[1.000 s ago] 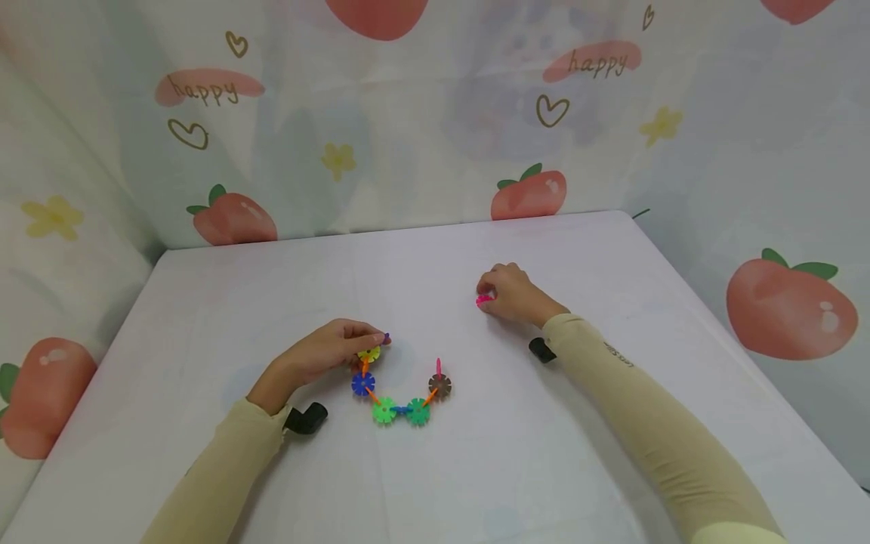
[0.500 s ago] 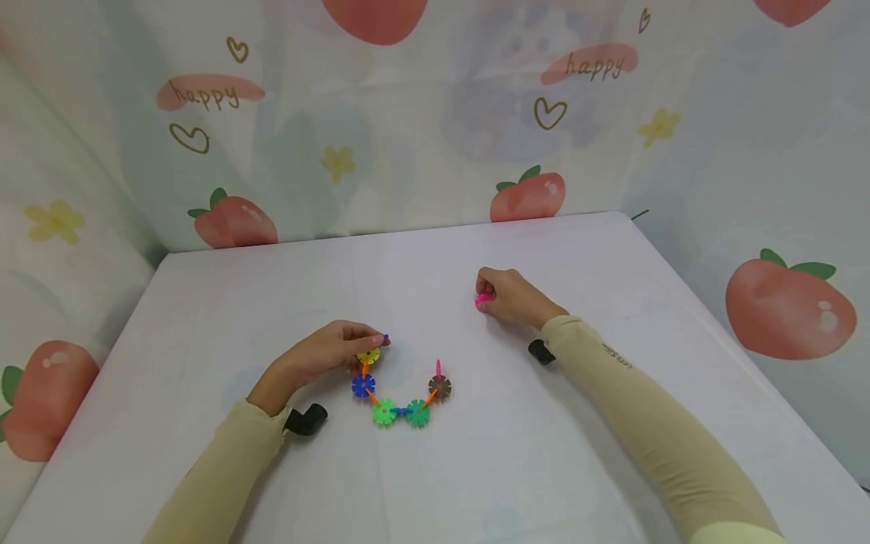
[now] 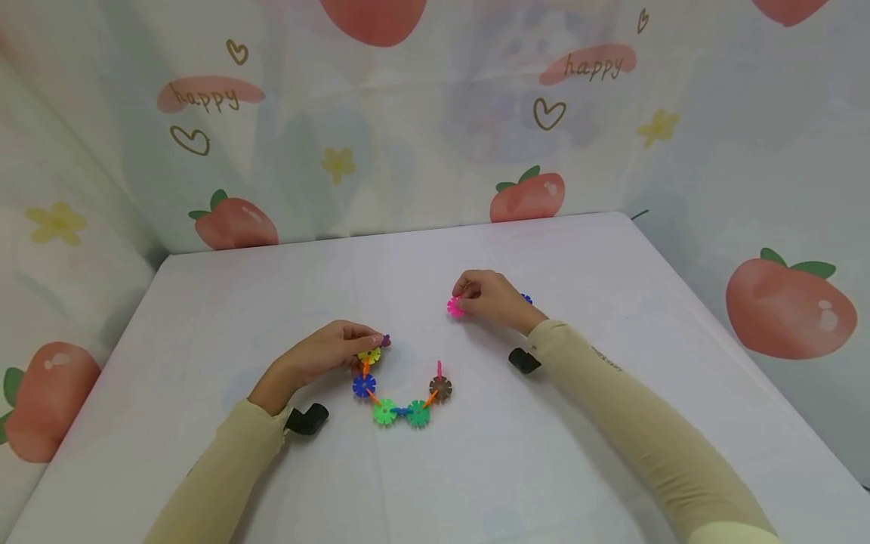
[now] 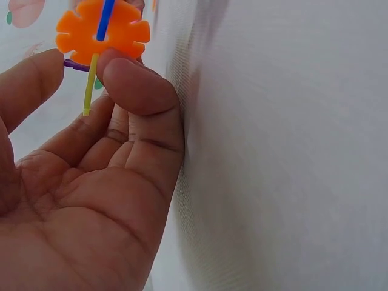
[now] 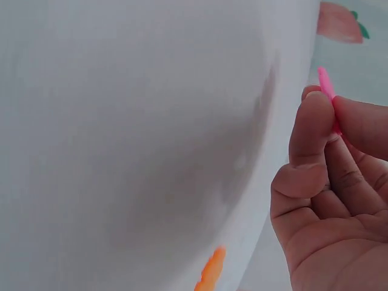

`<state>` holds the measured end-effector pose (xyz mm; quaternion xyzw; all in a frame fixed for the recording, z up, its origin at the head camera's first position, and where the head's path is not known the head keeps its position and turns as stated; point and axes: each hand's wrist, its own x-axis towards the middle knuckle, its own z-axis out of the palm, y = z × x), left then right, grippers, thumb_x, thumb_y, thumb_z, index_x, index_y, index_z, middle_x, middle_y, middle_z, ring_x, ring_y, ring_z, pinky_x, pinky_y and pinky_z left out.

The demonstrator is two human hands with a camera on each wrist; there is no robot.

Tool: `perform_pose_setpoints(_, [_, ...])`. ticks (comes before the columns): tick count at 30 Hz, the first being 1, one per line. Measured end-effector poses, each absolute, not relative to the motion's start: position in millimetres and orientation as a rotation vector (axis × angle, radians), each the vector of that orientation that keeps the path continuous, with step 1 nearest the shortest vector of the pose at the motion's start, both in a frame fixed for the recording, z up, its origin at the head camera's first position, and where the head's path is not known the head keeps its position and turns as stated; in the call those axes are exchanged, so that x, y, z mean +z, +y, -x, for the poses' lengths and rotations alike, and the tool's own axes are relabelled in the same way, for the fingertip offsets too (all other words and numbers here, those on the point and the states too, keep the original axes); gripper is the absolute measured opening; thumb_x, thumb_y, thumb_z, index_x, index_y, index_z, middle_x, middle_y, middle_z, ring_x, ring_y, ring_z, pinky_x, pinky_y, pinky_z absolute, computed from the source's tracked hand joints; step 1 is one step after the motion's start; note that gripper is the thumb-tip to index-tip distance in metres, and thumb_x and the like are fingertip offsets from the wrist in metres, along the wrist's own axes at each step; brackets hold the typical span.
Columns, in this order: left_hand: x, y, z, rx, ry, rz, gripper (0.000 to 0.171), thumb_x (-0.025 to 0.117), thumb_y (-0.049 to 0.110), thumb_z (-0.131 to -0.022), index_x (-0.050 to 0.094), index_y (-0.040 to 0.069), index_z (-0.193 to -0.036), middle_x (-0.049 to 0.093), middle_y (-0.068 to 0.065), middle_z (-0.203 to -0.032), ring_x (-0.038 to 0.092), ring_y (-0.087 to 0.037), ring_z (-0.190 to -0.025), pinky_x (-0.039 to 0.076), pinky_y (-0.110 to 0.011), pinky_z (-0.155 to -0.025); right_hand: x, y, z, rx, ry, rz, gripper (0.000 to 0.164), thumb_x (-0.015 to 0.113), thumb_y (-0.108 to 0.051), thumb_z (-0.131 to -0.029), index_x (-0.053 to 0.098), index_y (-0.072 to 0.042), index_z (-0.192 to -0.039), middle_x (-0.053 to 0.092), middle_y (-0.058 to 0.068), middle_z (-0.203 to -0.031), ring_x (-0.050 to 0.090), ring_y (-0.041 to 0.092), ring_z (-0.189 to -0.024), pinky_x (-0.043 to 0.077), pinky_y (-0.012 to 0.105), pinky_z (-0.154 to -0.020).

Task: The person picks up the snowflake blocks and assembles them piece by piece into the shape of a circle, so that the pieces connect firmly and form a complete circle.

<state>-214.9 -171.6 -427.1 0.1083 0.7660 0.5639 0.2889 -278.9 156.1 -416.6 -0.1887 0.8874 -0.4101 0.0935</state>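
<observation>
My left hand (image 3: 326, 351) grips one end of a curved chain of notched plastic discs, near its yellow disc (image 3: 370, 355) and purple disc (image 3: 386, 341). From there the chain runs through a blue disc (image 3: 364, 386), a light green disc (image 3: 384, 412), a darker green disc (image 3: 418, 413) and a brown disc (image 3: 440, 388), with a pink disc standing edge-on at the far end. In the left wrist view, an orange disc (image 4: 79, 33) shows at the fingertips. Between thumb and finger, my right hand (image 3: 492, 302) pinches a loose pink disc (image 3: 453, 307), apart from the chain.
A blue piece (image 3: 526, 298) peeks out behind the right hand. An orange piece (image 5: 210, 271) appears low in the right wrist view. White cloth covers the table (image 3: 435, 483), and a printed curtain (image 3: 421, 136) stands behind it.
My right hand has moved left with the pink disc, bringing it nearer the chain and uncovering the blue piece behind the hand. The left hand and chain have stayed in place.
</observation>
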Motion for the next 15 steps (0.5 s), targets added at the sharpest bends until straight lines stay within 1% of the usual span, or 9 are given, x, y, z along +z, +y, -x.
perform_pose_setpoints(6, [-429, -170, 217, 1.486, 2.052, -0.291, 0.044, 0.064, 0.026, -0.11, 0.066, -0.008, -0.137, 0.066, -0.007, -0.102, 0.055, -0.021, -0.081, 0.05, -0.029, -0.073, -415, 138, 270, -1.359, 2.48, 0.512, 0.011, 0.07, 0.002, -0.099, 0.072, -0.002, -0.109, 0.072, 0.008, -0.091, 0.066, 0.022, -0.083, 0.052, 0.031, -0.075])
perform_pose_setpoints(15, [-427, -164, 218, 1.46, 2.068, -0.326, 0.044, 0.062, 0.027, -0.111, 0.066, -0.007, -0.138, 0.065, -0.006, -0.099, 0.056, -0.021, -0.083, 0.05, -0.031, -0.076, -419, 111, 256, -1.494, 2.271, 0.558, 0.013, 0.07, -0.001, -0.1, 0.073, -0.003, -0.113, 0.073, 0.008, -0.091, 0.066, 0.024, -0.08, 0.053, 0.03, -0.073])
